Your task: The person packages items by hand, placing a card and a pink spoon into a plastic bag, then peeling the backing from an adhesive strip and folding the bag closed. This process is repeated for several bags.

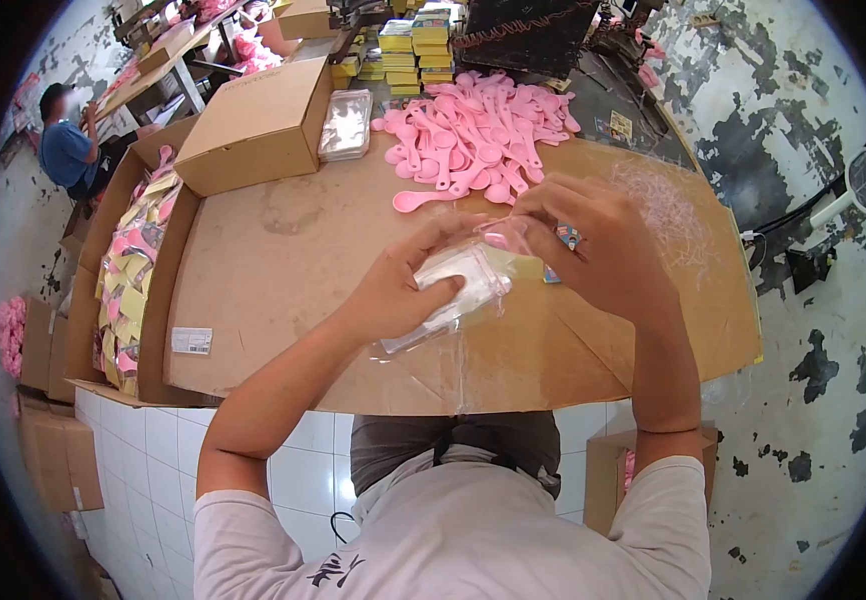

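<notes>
Wrapped round a stack of clear plastic bags (443,295), my left hand (398,285) has its thumb lying on top. My right hand (593,240) is just to the right, its fingers pinched at the edge of a clear bag with something pink (506,236) in it. A yellow card with a blue printed part (553,273) shows partly beneath my right hand. Beyond both hands lies a large heap of pink spoons (473,135), with one spoon (418,201) at its near edge.
A closed cardboard box (253,125) and a pack of clear bags (346,125) stand at the back left. An open carton (178,270) holds packed pink and yellow items. Yellow stacks (416,45) stand behind the spoons. A person (68,150) sits far left.
</notes>
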A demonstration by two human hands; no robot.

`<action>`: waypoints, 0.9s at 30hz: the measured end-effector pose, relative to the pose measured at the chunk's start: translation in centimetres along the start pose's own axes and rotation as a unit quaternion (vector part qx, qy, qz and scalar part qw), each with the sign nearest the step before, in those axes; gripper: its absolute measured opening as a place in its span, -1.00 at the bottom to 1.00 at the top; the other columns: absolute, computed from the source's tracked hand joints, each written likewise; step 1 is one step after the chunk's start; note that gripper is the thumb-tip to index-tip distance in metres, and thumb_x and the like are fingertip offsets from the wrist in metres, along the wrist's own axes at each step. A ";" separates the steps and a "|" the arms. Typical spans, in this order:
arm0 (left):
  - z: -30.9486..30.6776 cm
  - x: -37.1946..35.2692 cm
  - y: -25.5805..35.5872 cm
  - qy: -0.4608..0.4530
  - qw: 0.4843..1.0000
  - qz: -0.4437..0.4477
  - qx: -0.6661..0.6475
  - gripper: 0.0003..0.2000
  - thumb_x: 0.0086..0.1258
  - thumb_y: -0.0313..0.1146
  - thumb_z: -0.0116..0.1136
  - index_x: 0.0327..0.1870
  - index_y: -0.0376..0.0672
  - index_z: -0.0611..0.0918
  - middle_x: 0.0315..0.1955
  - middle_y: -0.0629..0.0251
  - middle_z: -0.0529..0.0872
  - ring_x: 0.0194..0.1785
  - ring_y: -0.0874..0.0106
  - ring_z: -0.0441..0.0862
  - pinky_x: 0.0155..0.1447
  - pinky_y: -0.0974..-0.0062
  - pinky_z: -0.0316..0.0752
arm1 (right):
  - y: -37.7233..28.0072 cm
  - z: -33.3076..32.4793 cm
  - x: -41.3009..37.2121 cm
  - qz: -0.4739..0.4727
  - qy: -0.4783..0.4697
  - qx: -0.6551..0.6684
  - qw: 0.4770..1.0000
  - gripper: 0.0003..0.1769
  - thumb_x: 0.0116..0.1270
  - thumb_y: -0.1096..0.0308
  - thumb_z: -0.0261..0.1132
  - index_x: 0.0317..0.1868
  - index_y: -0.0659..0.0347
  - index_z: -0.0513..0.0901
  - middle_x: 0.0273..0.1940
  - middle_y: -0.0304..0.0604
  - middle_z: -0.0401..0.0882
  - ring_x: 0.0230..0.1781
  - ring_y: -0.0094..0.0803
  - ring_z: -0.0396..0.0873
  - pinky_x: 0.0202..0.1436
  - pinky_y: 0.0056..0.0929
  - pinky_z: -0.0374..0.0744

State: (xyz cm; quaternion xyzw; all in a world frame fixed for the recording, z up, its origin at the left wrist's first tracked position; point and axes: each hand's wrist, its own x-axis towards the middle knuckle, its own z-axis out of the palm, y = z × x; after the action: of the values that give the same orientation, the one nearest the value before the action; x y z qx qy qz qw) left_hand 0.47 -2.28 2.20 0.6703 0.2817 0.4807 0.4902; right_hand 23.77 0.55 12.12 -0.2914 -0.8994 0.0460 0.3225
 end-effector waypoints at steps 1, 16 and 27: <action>0.3 0.0 0.4 0.000 1.000 -0.008 0.015 -0.50 0.50 -0.62 0.12 0.47 -0.21 0.46 0.35 0.19 0.58 0.42 0.39 0.52 0.54 0.34 0.32 | -0.1 0.3 -0.2 0.032 -0.015 0.026 0.999 -0.84 0.33 0.42 0.41 -0.13 0.30 0.72 -0.29 -0.04 0.68 -0.29 -0.14 0.67 -0.19 -0.29 0.61; 0.3 0.1 0.5 0.044 0.994 -0.043 -0.089 -0.72 0.63 -0.49 0.13 0.28 -0.31 0.61 0.02 0.14 0.81 0.05 0.44 0.79 0.18 0.50 0.65 | -0.7 2.5 -0.1 0.047 -0.001 0.084 0.995 -0.87 0.41 0.46 0.38 -0.08 0.30 0.72 -0.27 0.01 0.71 -0.30 -0.08 0.68 -0.18 -0.22 0.60; 0.6 0.2 0.1 0.105 0.994 -0.009 0.026 -0.77 0.61 -0.47 0.16 0.17 -0.36 0.66 -0.15 0.15 0.84 -0.07 0.47 0.82 0.00 0.51 0.70 | -0.9 4.3 0.2 -0.093 0.100 -0.114 0.984 -0.81 0.20 0.42 0.46 -0.18 0.16 0.68 -0.15 -0.22 0.59 -0.05 -0.26 0.59 0.06 -0.21 0.50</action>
State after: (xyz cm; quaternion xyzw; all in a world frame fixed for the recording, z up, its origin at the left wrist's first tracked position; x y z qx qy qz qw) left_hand 1.10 -2.45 2.35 0.6259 0.3500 0.5367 0.4445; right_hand 20.61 0.32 9.10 -0.2443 -0.8853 -0.1164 0.3783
